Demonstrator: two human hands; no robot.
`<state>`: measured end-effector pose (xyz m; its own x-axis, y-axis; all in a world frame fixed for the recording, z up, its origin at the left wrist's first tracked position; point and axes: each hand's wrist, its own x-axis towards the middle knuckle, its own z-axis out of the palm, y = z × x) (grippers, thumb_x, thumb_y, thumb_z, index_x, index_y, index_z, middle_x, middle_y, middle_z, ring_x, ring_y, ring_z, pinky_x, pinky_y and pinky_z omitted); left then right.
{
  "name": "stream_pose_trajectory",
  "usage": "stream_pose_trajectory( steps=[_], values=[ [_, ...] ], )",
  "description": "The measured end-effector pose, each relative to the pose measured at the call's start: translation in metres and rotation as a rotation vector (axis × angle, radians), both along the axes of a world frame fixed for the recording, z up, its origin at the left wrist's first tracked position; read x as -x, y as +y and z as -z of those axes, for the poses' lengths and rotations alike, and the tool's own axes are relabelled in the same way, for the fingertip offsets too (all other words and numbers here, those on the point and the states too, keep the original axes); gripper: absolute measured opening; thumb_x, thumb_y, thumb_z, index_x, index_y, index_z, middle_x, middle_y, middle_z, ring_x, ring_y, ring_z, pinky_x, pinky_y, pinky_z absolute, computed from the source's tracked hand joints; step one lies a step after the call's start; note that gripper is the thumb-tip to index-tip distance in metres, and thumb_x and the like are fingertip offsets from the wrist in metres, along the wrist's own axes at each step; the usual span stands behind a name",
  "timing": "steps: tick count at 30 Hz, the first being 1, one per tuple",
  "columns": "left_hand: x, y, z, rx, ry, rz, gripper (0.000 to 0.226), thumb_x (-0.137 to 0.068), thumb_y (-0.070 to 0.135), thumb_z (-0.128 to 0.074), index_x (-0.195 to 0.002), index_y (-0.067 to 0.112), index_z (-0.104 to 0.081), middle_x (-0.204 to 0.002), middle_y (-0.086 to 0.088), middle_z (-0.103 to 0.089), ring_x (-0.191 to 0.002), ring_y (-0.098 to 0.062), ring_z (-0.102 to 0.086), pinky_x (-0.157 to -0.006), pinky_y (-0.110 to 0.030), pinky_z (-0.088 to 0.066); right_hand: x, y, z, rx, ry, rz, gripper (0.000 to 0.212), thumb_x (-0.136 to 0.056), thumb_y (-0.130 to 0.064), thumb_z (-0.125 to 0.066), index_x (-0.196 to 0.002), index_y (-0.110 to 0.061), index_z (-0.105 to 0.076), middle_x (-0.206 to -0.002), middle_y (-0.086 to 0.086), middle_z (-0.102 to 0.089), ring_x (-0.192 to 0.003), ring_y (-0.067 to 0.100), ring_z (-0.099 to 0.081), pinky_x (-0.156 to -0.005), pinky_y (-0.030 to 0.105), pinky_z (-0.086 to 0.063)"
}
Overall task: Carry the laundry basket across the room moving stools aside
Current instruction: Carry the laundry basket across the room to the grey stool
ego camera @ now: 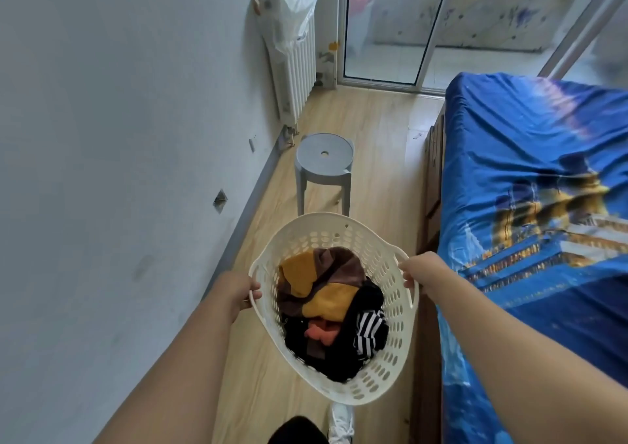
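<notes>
Left hand (243,290) and right hand (413,272) each clamped on a side handle of the white laundry basket (326,231), held level so the clothes (326,301) stay in. Grey stool (324,158) stands just ahead, probably blocking the aisle between wall and bed (530,178).

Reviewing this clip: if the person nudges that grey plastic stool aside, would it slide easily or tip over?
The grey round-topped plastic stool looks like thin moulded plastic, so it is probably light and stiff. It stands on smooth light wooden flooring, so a low push would likely slide it. Its legs look fairly tall under a small seat, so a push at the seat edge might tip it.
</notes>
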<state>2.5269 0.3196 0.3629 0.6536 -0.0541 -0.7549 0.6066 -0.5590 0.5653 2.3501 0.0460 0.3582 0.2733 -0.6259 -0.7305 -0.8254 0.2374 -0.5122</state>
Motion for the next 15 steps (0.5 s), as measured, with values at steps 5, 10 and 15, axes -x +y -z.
stream_pose_trajectory(
  steps=[5,10,15],
  values=[
    [-0.047,-0.064,0.012,0.014,0.047,0.037,0.029,-0.09,-0.01,-0.046,-0.118,-0.013,-0.055,-0.094,-0.018,-0.061,-0.066,-0.018,-0.057,-0.075,-0.037,-0.054,-0.034,-0.047,0.013,-0.031,0.028,0.082,0.03,-0.09,-0.006,-0.057,-0.115,0.011,-0.056,-0.076,0.013,-0.056,-0.055,0.02,-0.054,-0.059,0.03,-0.047],
    [-0.102,-0.134,0.032,-0.03,0.05,0.086,0.019,-0.09,-0.013,-0.039,-0.083,-0.005,-0.054,-0.083,-0.012,-0.054,-0.062,-0.017,-0.052,-0.085,-0.038,-0.05,-0.068,-0.089,0.032,-0.036,0.053,0.131,0.033,-0.09,-0.007,-0.056,-0.119,0.009,-0.056,-0.077,0.011,-0.055,-0.058,0.018,-0.053,-0.066,0.033,-0.048],
    [-0.159,-0.202,0.076,-0.028,0.102,0.118,0.029,-0.091,-0.009,-0.041,-0.115,-0.013,-0.058,-0.08,-0.012,-0.056,-0.061,-0.017,-0.052,-0.078,-0.036,-0.05,-0.108,-0.136,0.068,-0.07,0.142,0.219,0.035,-0.09,-0.009,-0.057,-0.121,0.009,-0.052,-0.091,0.016,-0.054,-0.057,0.02,-0.052,-0.072,0.036,-0.046]
  ],
)
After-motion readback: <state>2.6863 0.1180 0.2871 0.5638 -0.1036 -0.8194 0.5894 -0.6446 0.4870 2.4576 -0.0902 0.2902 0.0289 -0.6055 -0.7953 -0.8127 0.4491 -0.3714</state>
